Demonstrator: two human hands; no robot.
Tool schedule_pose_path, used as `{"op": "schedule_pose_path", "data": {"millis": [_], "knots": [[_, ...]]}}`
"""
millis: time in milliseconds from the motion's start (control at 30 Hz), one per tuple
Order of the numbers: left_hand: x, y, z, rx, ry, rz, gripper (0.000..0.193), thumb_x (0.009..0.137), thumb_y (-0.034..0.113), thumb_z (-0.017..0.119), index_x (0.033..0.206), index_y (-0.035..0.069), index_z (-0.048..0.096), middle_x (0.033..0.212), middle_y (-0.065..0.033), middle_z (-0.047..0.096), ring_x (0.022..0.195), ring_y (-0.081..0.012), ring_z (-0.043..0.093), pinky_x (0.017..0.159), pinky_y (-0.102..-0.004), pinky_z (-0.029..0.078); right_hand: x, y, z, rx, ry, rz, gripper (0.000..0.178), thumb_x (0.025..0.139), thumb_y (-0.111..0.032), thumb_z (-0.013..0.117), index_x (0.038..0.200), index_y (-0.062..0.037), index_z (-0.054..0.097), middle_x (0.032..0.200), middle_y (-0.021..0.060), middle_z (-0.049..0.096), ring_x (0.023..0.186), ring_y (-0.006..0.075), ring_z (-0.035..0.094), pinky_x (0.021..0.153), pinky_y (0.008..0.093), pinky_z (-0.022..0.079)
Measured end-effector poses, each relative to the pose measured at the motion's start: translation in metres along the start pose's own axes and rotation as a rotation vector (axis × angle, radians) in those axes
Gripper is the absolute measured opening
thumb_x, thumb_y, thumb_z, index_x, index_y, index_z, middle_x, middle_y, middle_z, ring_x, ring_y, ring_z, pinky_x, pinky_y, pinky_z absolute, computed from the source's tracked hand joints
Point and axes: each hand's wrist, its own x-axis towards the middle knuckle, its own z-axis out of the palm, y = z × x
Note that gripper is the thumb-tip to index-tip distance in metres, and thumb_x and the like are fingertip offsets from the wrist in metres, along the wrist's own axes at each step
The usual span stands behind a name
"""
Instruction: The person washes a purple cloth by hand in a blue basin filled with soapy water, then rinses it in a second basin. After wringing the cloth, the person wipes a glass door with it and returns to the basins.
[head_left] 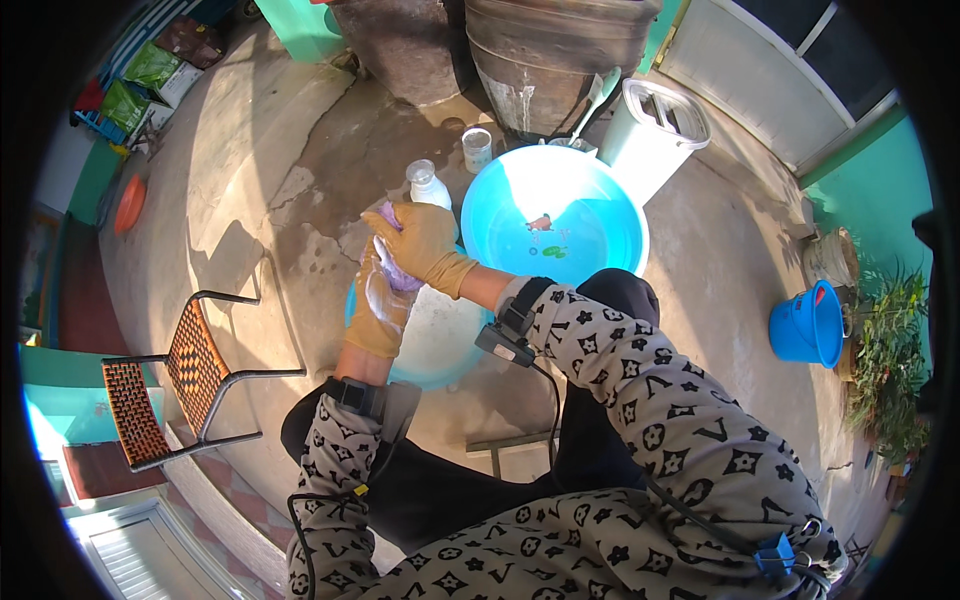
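Note:
Both of my hands wear tan gloves and come together above a light blue basin of sudsy water (438, 335). Foam coats the glove of my left hand (378, 315), whose fingers close round a soapy purple cloth (396, 274). Pressing on the same cloth from the upper right is my right hand (430, 245), its fingers curled. The cloth's exact kind is hidden by the gloves. Just beyond my hands stands a white bottle (428, 187). To its right is a larger blue basin (632, 225) holding clear water, with a printed picture on its bottom.
A small white tub (478, 152) stands behind the bottle. Large dark vats (560, 50) and a white bin (650, 130) are at the back. A woven chair (195, 355) is at left; a blue bucket (800, 328) and plants (888, 365) are at right.

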Motion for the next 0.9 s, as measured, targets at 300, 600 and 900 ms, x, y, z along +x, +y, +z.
{"op": "schedule_pose_path", "data": {"millis": [300,600,900], "knots": [[0.009,0.009,0.004,-0.186,-0.113,-0.029,0.04,0.098,0.035,0.046,0.125,0.005,0.051,0.118,-0.0138,0.058,0.107,-0.0249,0.058,0.094,-0.038,0.048,0.034,0.029,-0.019,-0.06,0.232,0.123,0.045,0.088,-0.04,0.059,0.063,-0.0031,0.058,0.063,0.0186,0.059,0.057,0.0355,0.056,0.052,0.0416,0.043],[-0.006,0.067,0.022,-0.022,-0.293,0.355,0.048,0.099,0.038,0.043,0.126,-0.002,0.045,0.124,-0.0191,0.053,0.113,-0.0316,0.053,0.1,-0.0443,0.041,0.038,0.043,-0.026,0.947,-0.338,0.389,0.027,0.089,-0.006,0.053,0.116,-0.0015,0.057,0.104,0.0087,0.063,0.09,0.0144,0.061,0.08,0.0266,0.05],[0.001,0.075,0.005,-0.065,-0.312,0.415,0.039,0.095,0.029,0.052,0.125,0.004,0.048,0.125,-0.0138,0.052,0.118,-0.0275,0.049,0.104,-0.0415,0.038,0.04,0.03,-0.027,0.814,-0.476,0.368,0.045,0.081,0.003,0.063,0.125,0.001,0.052,0.113,0.0087,0.061,0.096,0.0134,0.059,0.082,0.0255,0.05]]}}
